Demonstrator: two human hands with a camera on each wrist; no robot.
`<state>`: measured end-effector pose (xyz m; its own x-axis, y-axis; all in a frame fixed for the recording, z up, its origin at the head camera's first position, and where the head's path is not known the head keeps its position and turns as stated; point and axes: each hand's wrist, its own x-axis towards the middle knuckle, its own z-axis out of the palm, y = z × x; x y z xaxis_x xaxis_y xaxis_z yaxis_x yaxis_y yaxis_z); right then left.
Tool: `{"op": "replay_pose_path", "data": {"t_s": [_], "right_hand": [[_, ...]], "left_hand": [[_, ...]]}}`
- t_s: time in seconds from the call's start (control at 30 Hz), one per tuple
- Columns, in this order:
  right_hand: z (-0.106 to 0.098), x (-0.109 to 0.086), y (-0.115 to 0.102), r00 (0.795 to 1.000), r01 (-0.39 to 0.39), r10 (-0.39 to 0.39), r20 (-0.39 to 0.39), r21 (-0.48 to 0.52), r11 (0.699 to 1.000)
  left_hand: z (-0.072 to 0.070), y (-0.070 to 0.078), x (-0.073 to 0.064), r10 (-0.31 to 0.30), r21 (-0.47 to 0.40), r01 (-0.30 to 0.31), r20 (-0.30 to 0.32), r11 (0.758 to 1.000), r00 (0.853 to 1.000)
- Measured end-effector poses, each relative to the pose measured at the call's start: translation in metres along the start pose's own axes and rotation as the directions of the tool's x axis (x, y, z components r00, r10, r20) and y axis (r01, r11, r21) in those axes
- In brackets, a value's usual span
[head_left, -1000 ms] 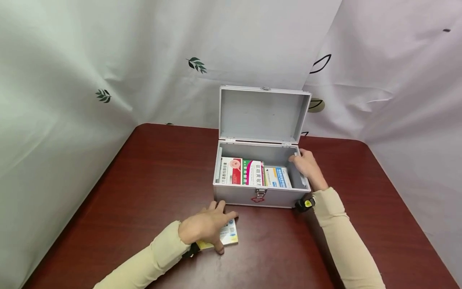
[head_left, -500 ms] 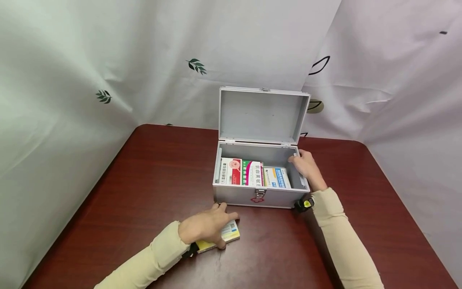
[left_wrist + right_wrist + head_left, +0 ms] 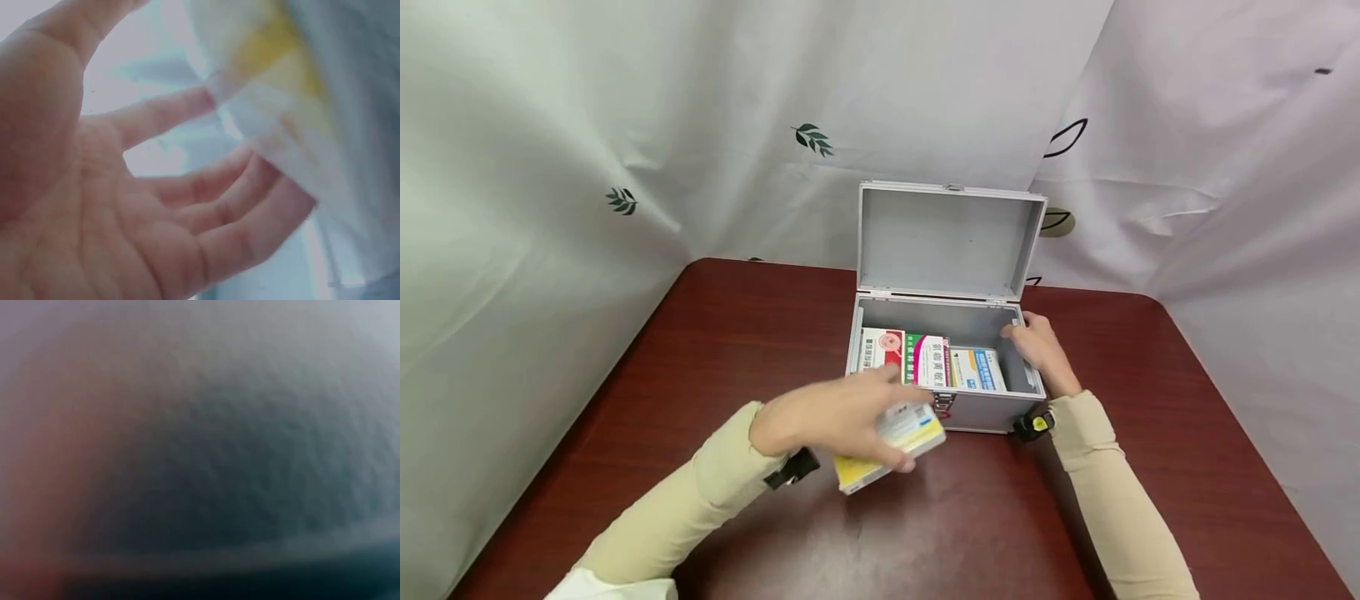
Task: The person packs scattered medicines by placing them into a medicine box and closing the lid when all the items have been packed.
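My left hand (image 3: 842, 418) pinches a yellow-and-white medicine box (image 3: 917, 427) between thumb and fingers, raised in front of an aluminium case (image 3: 988, 412). In the left wrist view the box (image 3: 281, 69) is blurred, with fingertips against its edge. The case stands with its lid (image 3: 951, 242) up. Inside, on the left, are a red-and-white medicine box (image 3: 880, 346) and a green, pink and white one (image 3: 927, 354); a blue-and-white one (image 3: 977, 367) is right of them. My right hand (image 3: 1037, 346) grips the case's right wall, thumb inside. The right wrist view is too blurred to read.
The case rests on a dark red wooden table (image 3: 752, 333). White curtain (image 3: 737, 167) with leaf prints surrounds the table at the back and sides. A metal latch (image 3: 943, 402) is on the case's front, partly behind the held box.
My left hand has picked the medicine box up off the table and brought it up and right, towards the case. My right hand stays on the case wall.
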<state>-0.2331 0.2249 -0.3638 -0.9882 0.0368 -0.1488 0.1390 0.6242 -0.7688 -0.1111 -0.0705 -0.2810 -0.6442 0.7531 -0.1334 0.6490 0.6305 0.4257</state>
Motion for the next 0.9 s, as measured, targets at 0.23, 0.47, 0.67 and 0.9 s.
{"op": "replay_pose_path", "data": {"t_s": [0.23,0.47,0.67,0.9], "right_hand": [[0.004,-0.002,0.003,1.0,0.003,-0.003,-0.005,-0.001,1.0],[0.006,-0.003,0.001,1.0,-0.004,0.004,0.004,-0.008,1.0],[0.001,0.001,-0.001,1.0,0.005,-0.005,-0.024,-0.017,1.0],[-0.001,0.002,-0.002,1.0,-0.004,0.003,-0.002,-0.032,0.999]], "left_hand": [[-0.04,0.004,0.034,-0.084,-0.037,0.08,-0.132,0.996,0.988],[-0.044,-0.009,0.087,-0.265,-0.122,0.25,-0.128,0.961,0.956],[-0.04,-0.013,0.129,-0.317,-0.149,0.303,-0.08,0.941,0.945],[-0.027,-0.011,0.165,-0.377,-0.132,0.38,0.046,0.916,0.925]]}}
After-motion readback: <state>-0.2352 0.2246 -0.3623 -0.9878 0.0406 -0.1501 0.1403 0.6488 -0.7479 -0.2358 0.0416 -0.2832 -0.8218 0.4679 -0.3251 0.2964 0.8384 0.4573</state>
